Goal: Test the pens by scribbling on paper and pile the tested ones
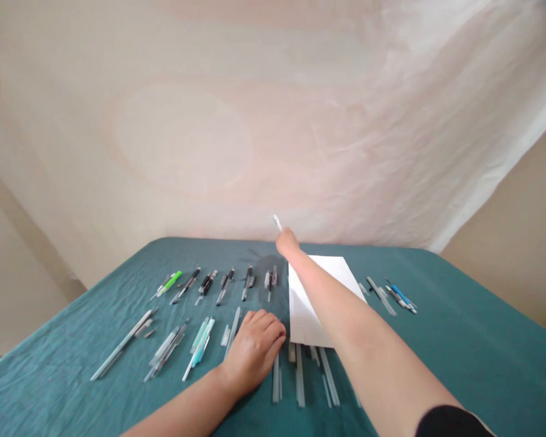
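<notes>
My right hand (pixel 288 244) is stretched out far over the table, its fingers closed around a slim whitish pen (pixel 276 222) that points up and to the left. Under that forearm lies a white sheet of paper (pixel 321 325). Beside the paper's lower left corner rests my left hand (pixel 256 341), palm down with the fingers curled; whether anything is under them is hidden. Clear pen barrels (pixel 233 331) lie just left of this hand. More clear tubes (pixel 299 382) stick out from below the paper's near edge.
A row of dark pens in parts (pixel 225 286) lies at the back left. Nearer are turquoise pen parts (pixel 202 346), clear pen parts (pixel 166 352) and a long pale tube (pixel 121 346). Blue and white pen parts (pixel 401 296) lie right of the paper. Behind the green-covered table (pixel 464 346) hangs pale cloth (pixel 273 121).
</notes>
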### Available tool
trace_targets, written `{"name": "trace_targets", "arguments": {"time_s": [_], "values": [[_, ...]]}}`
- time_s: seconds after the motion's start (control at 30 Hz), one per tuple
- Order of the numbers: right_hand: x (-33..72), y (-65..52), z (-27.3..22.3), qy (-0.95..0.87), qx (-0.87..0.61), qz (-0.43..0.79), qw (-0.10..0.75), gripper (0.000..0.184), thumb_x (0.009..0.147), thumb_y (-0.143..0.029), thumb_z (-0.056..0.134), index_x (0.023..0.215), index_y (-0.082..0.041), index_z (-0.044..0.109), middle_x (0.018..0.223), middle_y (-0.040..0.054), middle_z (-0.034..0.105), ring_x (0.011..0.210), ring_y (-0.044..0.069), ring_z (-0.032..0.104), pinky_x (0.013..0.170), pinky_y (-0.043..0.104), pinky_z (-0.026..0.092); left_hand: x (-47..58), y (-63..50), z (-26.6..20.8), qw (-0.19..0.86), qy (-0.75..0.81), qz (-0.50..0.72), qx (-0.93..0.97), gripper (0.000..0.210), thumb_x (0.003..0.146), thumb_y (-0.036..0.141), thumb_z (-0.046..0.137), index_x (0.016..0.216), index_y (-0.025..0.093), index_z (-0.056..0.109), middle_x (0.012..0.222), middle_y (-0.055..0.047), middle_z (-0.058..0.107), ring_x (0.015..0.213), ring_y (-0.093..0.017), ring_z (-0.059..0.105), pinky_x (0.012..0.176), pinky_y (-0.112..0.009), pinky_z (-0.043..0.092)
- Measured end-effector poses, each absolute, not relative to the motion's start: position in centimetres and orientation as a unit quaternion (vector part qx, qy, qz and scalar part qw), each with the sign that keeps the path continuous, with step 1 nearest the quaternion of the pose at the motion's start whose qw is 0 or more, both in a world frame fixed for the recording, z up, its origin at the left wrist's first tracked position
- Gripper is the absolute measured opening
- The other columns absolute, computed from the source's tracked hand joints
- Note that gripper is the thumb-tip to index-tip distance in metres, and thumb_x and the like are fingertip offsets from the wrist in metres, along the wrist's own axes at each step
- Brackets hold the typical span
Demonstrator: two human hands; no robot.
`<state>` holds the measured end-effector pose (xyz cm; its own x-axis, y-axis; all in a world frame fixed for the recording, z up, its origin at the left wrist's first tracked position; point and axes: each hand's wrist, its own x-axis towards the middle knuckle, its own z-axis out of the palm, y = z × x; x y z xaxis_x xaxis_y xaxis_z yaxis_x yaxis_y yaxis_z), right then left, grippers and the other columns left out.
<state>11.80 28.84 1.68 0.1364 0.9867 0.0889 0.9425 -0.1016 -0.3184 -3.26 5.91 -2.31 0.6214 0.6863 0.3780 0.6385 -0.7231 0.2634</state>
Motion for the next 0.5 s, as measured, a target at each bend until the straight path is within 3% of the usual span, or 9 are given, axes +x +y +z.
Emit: {"name": "trace_targets", "arguments": {"time_s": [0.2,0.37,0.5], "values": [[28.1,24.6,2.6,-0.581,-0.801,0.028,0.142,0.031,0.09,-0.03,0.053,0.117,-0.015,0.053,0.116,0.0083,0.056,0.097,0.02,0.058,0.081,0.04,0.05,-3.3,6.5,-2.6,0.07,0.37,0.239,0.895,0.017,0.09,0.021,0.041,0.086,0.02,0.058,0.085,-0.005,0.058,0.084,-0.019,0.049,0.076,-0.034,0.035],[38.6,18.5,-0.6,-0.507,-0.858,0.033,0.069,0.031,0.089,-0.03,0.054,0.117,-0.015,0.053,0.116,0.0085,0.056,0.097,0.02,0.058,0.081,0.04,0.05,-3.0,6.6,-2.4,0.074,0.374,0.237,0.894,0.019,0.09,0.022,0.04,0.087,0.02,0.058,0.086,-0.005,0.059,0.084,-0.019,0.05,0.077,-0.033,0.036],[41.5,16.2,-3.3,-0.51,-0.857,0.003,0.076,0.031,0.089,-0.03,0.054,0.117,-0.015,0.053,0.116,0.0086,0.056,0.097,0.02,0.058,0.081,0.04,0.05,-3.0,6.4,-2.3,0.073,0.379,0.235,0.892,0.019,0.091,0.021,0.038,0.092,0.021,0.057,0.089,-0.005,0.059,0.086,-0.02,0.05,0.077,-0.033,0.036]]}}
